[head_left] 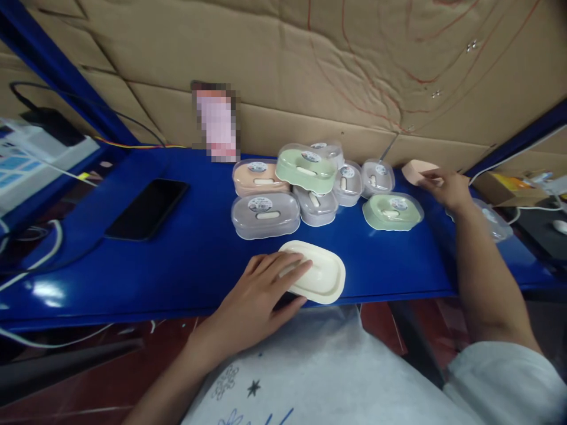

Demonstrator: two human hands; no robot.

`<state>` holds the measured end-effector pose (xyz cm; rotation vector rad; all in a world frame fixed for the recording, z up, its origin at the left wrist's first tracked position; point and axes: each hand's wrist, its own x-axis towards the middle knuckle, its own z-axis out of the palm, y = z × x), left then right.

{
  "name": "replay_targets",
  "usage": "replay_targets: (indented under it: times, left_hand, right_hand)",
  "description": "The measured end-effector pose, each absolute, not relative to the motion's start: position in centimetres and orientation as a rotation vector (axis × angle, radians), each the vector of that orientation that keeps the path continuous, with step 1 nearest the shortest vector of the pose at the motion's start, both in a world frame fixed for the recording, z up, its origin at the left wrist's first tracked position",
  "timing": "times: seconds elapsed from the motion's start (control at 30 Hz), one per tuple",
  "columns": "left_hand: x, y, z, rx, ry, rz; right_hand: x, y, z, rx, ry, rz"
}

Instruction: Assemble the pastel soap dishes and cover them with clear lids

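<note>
A cream oval soap dish (pixel 330 274) lies at the table's front edge. My left hand (pixel 274 280) rests over its left end, fingers stretched out across the hollow and thumb apart along the near rim. At the back right, my right hand (pixel 447 188) has its fingers closed on the side of a peach soap dish (pixel 419 171); part of that dish is hidden behind the fingers. Between the hands stands a green soap box with a clear lid (pixel 393 212). A grey lidded box (pixel 266 217) sits beyond my left hand.
More lidded boxes cluster at the back middle, with a green one (pixel 305 170) on top. A black phone (pixel 148 209) lies left; a blurred-out upright item (pixel 219 124) leans on the cardboard wall (pixel 283 65). Clear lids (pixel 494 221) lie behind my right forearm. Cables run along the left.
</note>
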<state>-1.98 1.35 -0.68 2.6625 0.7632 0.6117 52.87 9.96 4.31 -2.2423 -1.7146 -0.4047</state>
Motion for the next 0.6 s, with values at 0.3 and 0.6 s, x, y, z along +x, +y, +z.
replay_targets:
  times: [0.3, 0.6]
  left_hand:
    - [-1.8, 0.9, -1.0, 2.525, 0.912, 0.727]
    - [-1.5, 1.2, -1.5, 2.648, 0.889, 0.827]
  right_hand:
    - [36.1, 2.5, 8.9, -1.202, -1.911, -0.618]
    - [23.7, 0.0, 3.7, -0.766, -2.484, 0.053]
